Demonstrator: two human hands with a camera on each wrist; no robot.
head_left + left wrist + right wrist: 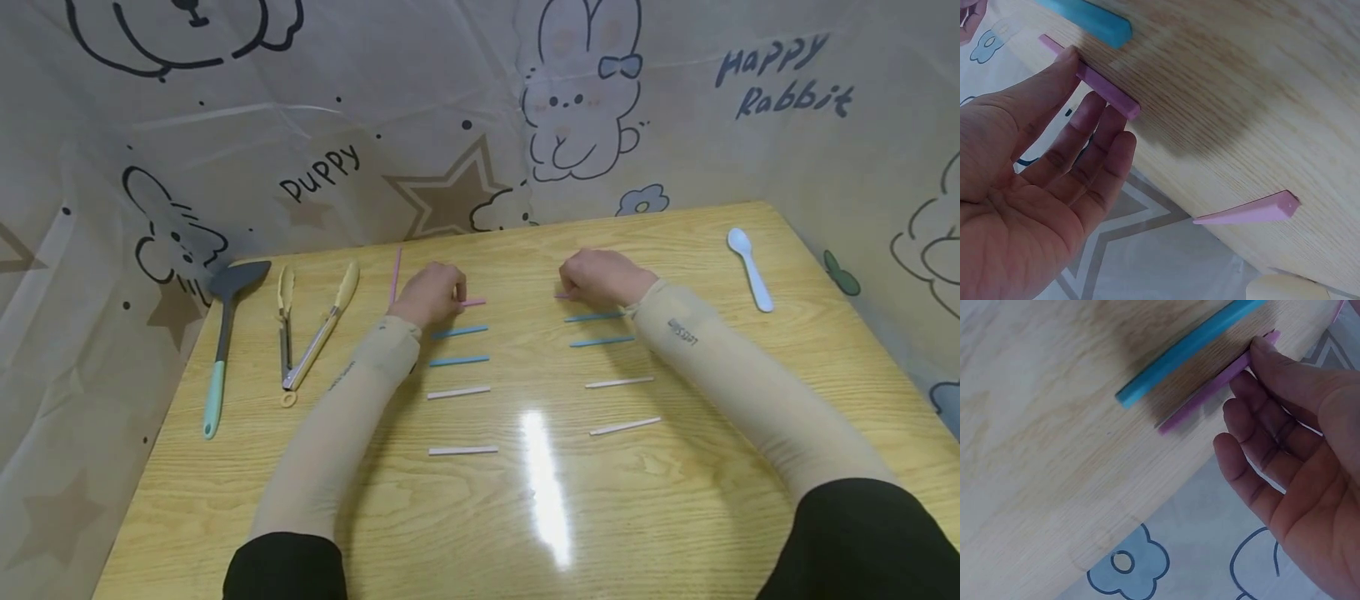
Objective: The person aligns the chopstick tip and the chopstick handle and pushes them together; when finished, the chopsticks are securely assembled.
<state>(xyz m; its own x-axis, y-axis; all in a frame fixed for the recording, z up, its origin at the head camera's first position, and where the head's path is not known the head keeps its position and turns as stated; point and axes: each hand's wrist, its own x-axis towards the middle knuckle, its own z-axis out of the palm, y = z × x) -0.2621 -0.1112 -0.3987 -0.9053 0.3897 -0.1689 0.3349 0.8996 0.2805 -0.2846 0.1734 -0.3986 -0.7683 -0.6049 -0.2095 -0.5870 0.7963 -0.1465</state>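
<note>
"Left grip [429, 293] and right grip [603, 277]: are they grasping anything?"

"Yes, each pinches a stick between thumb and fingers: the left pink stick [1107, 90] and the right pink stick [1210, 387], each at the far end of its column. Whether either is lifted, I can't tell."

"How would they handle?"

"Light and stiff, I'd guess, perhaps a bit slick, and thin enough to snap if bent hard. I'd take hold around the middle, thumb on a flat face, so neither end dips."

"And room to move, starting from the near edge?"

"Plenty on the worktop [420, 525] there, and a lane runs up between the two columns. Each column has white sticks [462, 451] first, then blue sticks [459, 361]. The farther blue one lies near the held pink one, so a careless sweep could nudge it."

"Toward the left edge?"

"Tighter: tongs [318, 346], then a spatula [217, 383] beyond."

"Farthest off?"

"Left of the left grip, a third pink stick [395, 275] points at the far edge. A spoon [750, 271] lies near the far right corner, well apart from the right grip. Patterned cloth [420, 108] stands behind the far edge, limiting reach."
</note>
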